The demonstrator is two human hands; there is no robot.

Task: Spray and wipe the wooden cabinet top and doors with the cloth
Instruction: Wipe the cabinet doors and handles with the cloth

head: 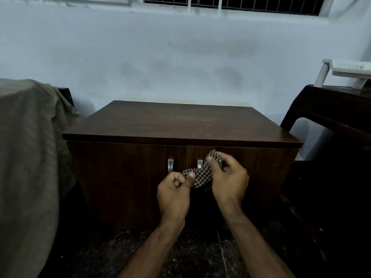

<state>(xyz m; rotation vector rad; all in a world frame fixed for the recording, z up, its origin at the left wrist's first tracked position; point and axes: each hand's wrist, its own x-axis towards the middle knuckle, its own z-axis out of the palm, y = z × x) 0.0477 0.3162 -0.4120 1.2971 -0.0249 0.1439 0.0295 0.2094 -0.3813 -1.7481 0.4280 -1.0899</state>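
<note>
A dark wooden cabinet stands against the wall, its flat top (180, 121) bare. Its left door (124, 177) and right door (261, 167) are both closed, each with a metal handle (170, 165) near the middle seam. I hold a checkered cloth (202, 174) in front of the doors, at handle height. My left hand (173, 194) pinches the cloth's lower left end between thumb and curled fingers. My right hand (228, 177) grips the upper right part, thumb on top. No spray bottle is in view.
A grey-green fabric (30, 157) drapes over something tall at the left, close to the cabinet's side. A dark chair or table (331, 117) stands at the right with a white plastic object (349, 71) on it. The speckled dark floor (190, 253) lies below.
</note>
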